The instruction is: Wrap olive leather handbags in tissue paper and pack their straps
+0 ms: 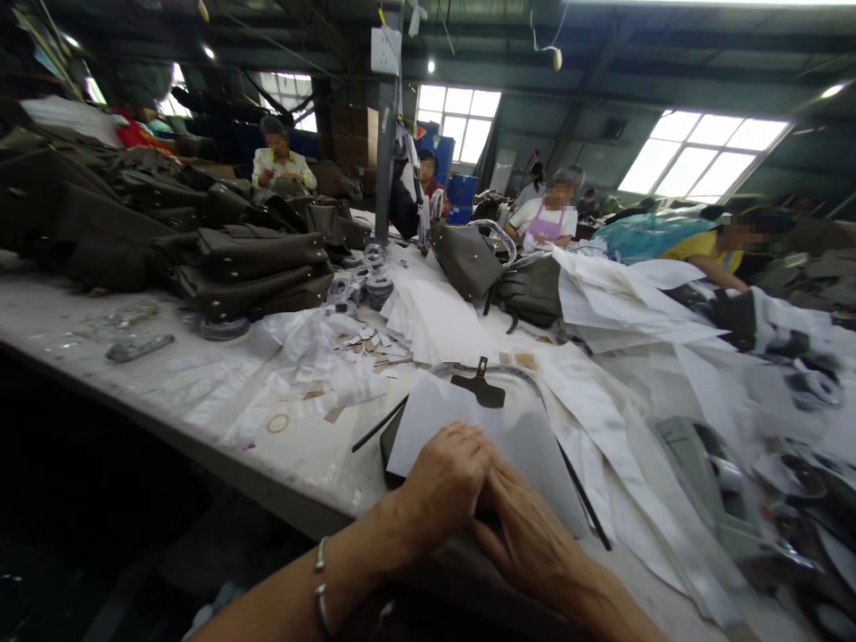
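A white sheet (428,415) lies over a dark handbag (390,446), whose side shows at the left. My left hand (445,477) rests at the sheet's near edge with its fingers bent and closed; whatever is inside them is hidden. Against it lies my right hand (528,517), fingers stretched out towards the left knuckles and thumb apart. A wrapped handle (535,379) arches behind the sheet. On top sits a dark flat tab (478,392) with a small metal piece. One dark strap (581,495) runs down the right side, and another (378,423) sticks out at the left.
Dark bags (260,259) are piled at the back left beside rolls of tape (378,285). White sheets (441,312) and loose plastic film (287,343) cover much of the table. Another handbag (468,259) stands behind. A blurred grey machine (709,464) is at right; co-workers sit further back.
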A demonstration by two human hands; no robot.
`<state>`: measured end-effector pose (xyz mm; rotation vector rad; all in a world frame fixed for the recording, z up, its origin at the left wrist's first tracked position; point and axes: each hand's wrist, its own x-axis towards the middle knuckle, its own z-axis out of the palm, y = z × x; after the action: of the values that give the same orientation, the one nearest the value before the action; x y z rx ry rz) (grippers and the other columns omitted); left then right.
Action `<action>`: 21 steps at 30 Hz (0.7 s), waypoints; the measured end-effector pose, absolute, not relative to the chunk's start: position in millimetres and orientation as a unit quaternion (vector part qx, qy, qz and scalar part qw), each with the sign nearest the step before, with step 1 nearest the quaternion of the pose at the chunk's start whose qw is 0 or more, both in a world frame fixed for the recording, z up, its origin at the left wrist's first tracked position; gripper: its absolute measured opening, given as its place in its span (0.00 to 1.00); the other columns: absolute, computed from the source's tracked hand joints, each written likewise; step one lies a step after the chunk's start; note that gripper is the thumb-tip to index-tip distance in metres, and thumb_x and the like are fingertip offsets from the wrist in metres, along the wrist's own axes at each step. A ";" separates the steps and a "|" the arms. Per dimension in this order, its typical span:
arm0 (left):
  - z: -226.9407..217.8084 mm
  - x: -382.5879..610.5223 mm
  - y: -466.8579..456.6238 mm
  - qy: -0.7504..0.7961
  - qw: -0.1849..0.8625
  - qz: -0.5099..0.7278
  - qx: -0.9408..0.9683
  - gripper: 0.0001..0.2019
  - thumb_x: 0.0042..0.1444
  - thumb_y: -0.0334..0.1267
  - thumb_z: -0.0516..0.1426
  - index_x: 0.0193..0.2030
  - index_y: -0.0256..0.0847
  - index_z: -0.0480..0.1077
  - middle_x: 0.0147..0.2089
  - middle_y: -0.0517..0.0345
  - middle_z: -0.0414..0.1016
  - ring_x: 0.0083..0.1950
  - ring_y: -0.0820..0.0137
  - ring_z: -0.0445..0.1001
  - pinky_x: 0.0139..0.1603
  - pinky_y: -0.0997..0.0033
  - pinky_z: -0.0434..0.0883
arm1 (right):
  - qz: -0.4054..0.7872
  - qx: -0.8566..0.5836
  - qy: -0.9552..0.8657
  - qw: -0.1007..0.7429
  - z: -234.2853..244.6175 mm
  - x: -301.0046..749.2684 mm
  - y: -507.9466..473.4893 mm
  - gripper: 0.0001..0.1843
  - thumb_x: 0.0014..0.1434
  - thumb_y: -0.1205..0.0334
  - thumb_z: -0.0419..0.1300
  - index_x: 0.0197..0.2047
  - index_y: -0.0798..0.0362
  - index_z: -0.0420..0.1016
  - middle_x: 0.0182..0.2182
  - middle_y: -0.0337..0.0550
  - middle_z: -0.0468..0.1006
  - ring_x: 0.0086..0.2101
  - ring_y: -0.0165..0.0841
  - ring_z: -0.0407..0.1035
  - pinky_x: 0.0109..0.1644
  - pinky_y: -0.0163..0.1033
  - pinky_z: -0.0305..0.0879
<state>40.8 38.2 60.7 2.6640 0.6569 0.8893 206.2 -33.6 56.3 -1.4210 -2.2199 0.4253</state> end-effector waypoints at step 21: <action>21.6 48.0 55.3 0.304 0.156 0.183 0.922 0.07 0.63 0.35 0.56 0.36 0.38 0.73 0.35 0.55 0.79 0.37 0.66 0.78 0.40 0.70 0.74 | 0.146 -0.662 -0.735 -0.010 87.3 207.5 22.6 0.11 0.53 0.69 0.58 0.25 0.51 0.80 0.26 0.46 0.82 0.30 0.38 0.76 0.32 0.36 0.63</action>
<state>48.0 55.3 21.6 2.6397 0.8707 0.5229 207.5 22.6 87.3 -2.0931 -2.3227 0.4623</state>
